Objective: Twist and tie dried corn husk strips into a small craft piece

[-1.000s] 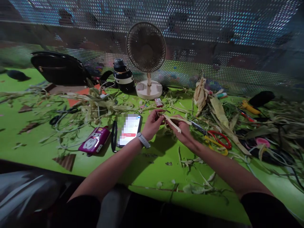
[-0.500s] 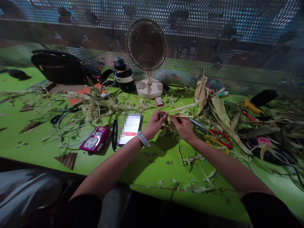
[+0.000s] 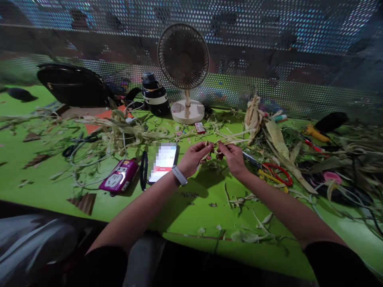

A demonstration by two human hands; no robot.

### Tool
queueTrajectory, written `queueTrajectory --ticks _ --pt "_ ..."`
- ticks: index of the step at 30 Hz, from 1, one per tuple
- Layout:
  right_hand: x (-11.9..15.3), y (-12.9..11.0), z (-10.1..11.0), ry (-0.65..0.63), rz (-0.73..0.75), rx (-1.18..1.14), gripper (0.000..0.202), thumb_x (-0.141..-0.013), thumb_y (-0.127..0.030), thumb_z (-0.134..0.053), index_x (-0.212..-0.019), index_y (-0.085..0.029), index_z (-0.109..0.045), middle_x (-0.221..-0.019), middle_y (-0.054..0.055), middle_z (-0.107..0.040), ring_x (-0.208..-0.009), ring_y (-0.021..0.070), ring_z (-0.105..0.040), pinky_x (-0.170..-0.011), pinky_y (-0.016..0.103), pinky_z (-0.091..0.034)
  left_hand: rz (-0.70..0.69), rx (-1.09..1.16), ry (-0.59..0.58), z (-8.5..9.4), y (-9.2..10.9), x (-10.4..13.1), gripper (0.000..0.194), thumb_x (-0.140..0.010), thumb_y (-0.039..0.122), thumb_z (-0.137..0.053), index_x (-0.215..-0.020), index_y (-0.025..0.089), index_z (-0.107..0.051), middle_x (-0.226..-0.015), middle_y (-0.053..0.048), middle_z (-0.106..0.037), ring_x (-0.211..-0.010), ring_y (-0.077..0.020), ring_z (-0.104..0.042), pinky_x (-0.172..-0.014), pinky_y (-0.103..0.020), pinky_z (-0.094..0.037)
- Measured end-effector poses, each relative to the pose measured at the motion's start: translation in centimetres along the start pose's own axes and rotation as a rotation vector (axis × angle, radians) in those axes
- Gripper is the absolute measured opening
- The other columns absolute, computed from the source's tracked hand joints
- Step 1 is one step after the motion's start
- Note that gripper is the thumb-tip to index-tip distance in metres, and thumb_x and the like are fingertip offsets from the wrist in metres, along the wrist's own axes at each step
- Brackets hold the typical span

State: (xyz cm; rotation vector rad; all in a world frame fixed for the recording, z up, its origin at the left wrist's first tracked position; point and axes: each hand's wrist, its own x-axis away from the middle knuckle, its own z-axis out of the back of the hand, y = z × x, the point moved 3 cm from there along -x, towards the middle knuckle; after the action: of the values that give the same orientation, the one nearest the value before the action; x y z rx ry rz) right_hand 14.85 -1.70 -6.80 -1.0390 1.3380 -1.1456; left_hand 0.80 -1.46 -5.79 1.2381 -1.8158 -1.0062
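Both hands are raised over the middle of the green table, close together. My left hand [image 3: 199, 156] pinches pale strips of dried corn husk between thumb and fingers. Just to its right, my right hand [image 3: 231, 156] is closed on the same husk strips [image 3: 235, 138], whose loose ends stretch away to the right. Fingers hide how the strips cross or join. Beside my left wrist lies a lit phone [image 3: 163, 163]. Red-handled scissors [image 3: 277, 174] rest to the right of my right hand, blades toward it.
Behind the hands stand a fan [image 3: 187, 113] and a dark bottle [image 3: 156, 97]. A purple power strip [image 3: 119, 177] with a white cable lies left. Husk bundles [image 3: 277, 139] are heaped at right, a black bag [image 3: 77, 87] at back left. Perforated metal [image 3: 254, 40] walls off the back.
My hands have drawn slightly apart, the right one shifting right. The husk ends between and beyond them have changed angle. The view has moved a little.
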Motion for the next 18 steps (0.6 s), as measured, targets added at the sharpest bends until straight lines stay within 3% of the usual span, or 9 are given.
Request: queueTrajectory --ticks 5,9,11,14,18 --pt "-0.2 -0.1 0.0 -0.003 -0.027 -0.054 0.038 -0.072 -0.055 -0.066 -0.063 -0.018 -0.059 -0.06 -0.002 -0.056 -0.048 0.0089 -0.047 -0.046 0.024 -0.042 -0.059 -0.064 -0.079 -0.2 -0.1 -0.1 0.029 -0.06 0.032 -0.082 -0.076 0.014 -0.067 -0.072 0.001 -0.065 -0.057 -0.0046 -0.052 -0.053 -0.018 -0.041" --pt "-0.6 0.3 0.1 -0.061 -0.013 0.03 0.039 -0.076 -0.057 -0.061 -0.07 -0.018 -0.06 -0.062 -0.002 -0.057 -0.052 0.0103 -0.051 -0.05 0.025 -0.043 -0.097 -0.098 -0.001 0.5 -0.1 -0.4 0.031 -0.06 0.036 -0.081 -0.074 0.013 -0.065 -0.064 0.002 -0.059 -0.052 -0.0039 -0.048 -0.048 -0.017 -0.036" --pt "-0.7 0.4 0.2 -0.129 0.049 0.192 0.037 -0.08 -0.055 -0.058 -0.074 -0.018 -0.062 -0.063 -0.002 -0.058 -0.055 0.0116 -0.053 -0.054 0.025 -0.043 -0.151 -0.108 0.084 1.0 0.0 -0.6 0.033 -0.06 0.038 -0.081 -0.067 0.013 -0.06 -0.058 0.004 -0.054 -0.049 -0.0035 -0.046 -0.045 -0.017 -0.034" --pt "-0.2 -0.2 0.1 -0.19 0.289 0.599 0.031 -0.088 -0.045 -0.052 -0.083 -0.019 -0.067 -0.07 0.002 -0.064 -0.064 0.0148 -0.057 -0.061 0.027 -0.043 -0.171 -0.149 0.178 1.7 0.0 -0.9 0.037 -0.059 0.042 -0.08 -0.067 0.014 -0.057 -0.059 0.004 -0.054 -0.052 -0.0058 -0.052 -0.049 -0.018 -0.04" --pt "1.1 -1.8 -0.4 -0.169 0.641 1.167 0.026 -0.092 -0.029 -0.046 -0.091 -0.02 -0.07 -0.083 0.01 -0.066 -0.084 0.0214 -0.059 -0.076 0.034 -0.043 -0.129 -0.182 0.189 2.0 -0.4 -1.1 0.039 -0.057 0.044 -0.081 -0.074 0.016 -0.06 -0.064 0.003 -0.058 -0.056 -0.0096 -0.058 -0.054 -0.023 -0.049"
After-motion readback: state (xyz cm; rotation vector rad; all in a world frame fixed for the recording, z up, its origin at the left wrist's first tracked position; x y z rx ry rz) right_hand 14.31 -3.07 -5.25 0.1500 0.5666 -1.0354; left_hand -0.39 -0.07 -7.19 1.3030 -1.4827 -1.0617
